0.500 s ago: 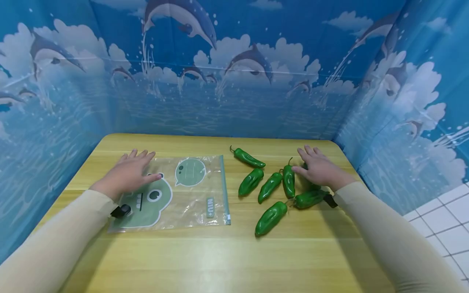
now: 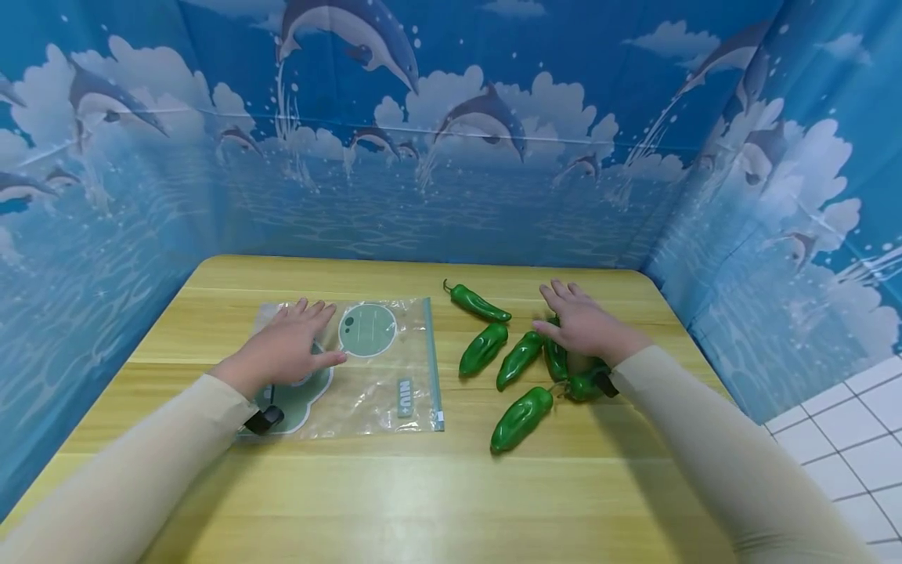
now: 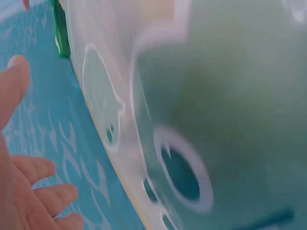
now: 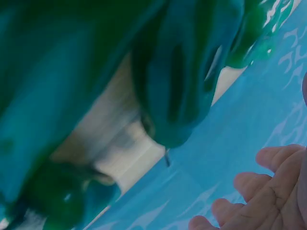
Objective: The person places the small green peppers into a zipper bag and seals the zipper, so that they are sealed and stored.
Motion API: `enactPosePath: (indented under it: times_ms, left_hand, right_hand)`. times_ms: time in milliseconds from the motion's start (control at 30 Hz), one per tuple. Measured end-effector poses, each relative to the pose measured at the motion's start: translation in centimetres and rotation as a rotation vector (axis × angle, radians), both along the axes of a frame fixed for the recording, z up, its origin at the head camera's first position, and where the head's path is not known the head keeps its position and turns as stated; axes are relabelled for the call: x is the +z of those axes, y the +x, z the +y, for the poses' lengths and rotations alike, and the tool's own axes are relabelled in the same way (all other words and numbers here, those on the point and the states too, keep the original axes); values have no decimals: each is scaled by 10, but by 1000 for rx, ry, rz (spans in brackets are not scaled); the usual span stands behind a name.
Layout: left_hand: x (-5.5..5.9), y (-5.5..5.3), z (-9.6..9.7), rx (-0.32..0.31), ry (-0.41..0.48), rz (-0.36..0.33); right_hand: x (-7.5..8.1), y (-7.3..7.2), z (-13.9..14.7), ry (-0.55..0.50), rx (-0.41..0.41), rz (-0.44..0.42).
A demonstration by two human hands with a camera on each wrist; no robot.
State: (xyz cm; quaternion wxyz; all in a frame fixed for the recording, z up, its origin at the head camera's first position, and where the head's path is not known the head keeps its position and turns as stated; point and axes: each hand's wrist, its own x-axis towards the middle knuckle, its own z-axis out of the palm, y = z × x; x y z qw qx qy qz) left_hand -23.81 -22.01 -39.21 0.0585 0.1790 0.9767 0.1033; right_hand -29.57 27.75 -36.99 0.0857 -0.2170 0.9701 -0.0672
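Observation:
A clear zip bag (image 2: 373, 384) with green cartoon prints lies flat on the table, its zip edge toward the right. My left hand (image 2: 285, 352) hovers over the bag's left half with fingers spread, holding nothing and hiding part of the print. Several green peppers lie right of the bag, among them a front pepper (image 2: 521, 420), a back pepper (image 2: 481, 304) and a middle one (image 2: 520, 360). Over the right-hand peppers is my right hand (image 2: 583, 323), its fingers extended and gripping nothing. It partly covers an upright-lying pepper (image 2: 555, 356) and a pepper by the wrist (image 2: 586, 384).
The light wooden table (image 2: 395, 501) stands against a blue curtain (image 2: 451, 204) printed with dolphins, which also runs along the left and right sides. White floor tiles (image 2: 846, 454) show at the lower right.
My left hand has moved right, further over the bag. My right hand has moved left, over the peppers. Bag and visible peppers look unmoved.

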Motion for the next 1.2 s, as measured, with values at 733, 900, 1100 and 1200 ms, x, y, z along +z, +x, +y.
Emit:
enactPosePath:
  times_ms: [733,900,1100,1200]
  left_hand:
    - [-20,21,74,-135,-10,-128]
    - [-21,23,87,-158,-13,-143]
    - [-22,27,100,-195,-16,-156]
    - [-22,28,103,-203,-21,-165]
  right_hand:
    - [5,14,-70,-20,164,-20]
    - [3,17,-93,5,210,-29]
    - [-4,20,-116,68,270,-35]
    - [-7,21,-125,74,288,-43]
